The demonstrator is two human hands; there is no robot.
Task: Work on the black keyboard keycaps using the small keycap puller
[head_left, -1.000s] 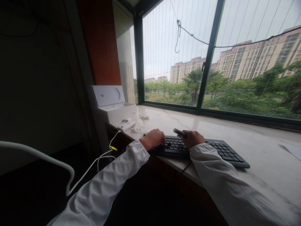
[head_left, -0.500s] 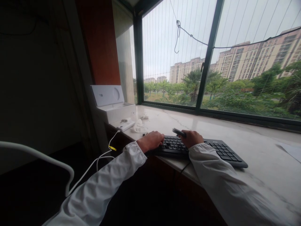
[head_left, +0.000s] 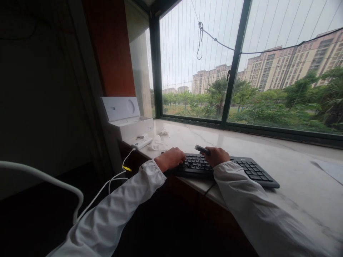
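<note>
A black keyboard [head_left: 197,170] lies along the front edge of the marble sill, with darker gaps among its left-hand keys. My left hand [head_left: 171,158] rests over its left end, fingers curled down onto it; the fingertips are partly hidden. Above the middle of the keys, my right hand [head_left: 218,156] is closed around a slim dark hand tool [head_left: 203,150]. The tool points left and slightly up, and its tip has a lighter, ridged look. Its exact kind cannot be made out.
An open white box [head_left: 131,127] stands at the left end of the marble sill [head_left: 235,145]. Before it lie a white power bank-like block [head_left: 142,142] with a cable [head_left: 124,162] and crumpled white material [head_left: 158,143]. White paper [head_left: 328,171] lies far right, below the window.
The whole view has shifted slightly, moving everything a little left. Both hands keep nearly the same places on and above the keyboard, with the tool still in my right hand.
</note>
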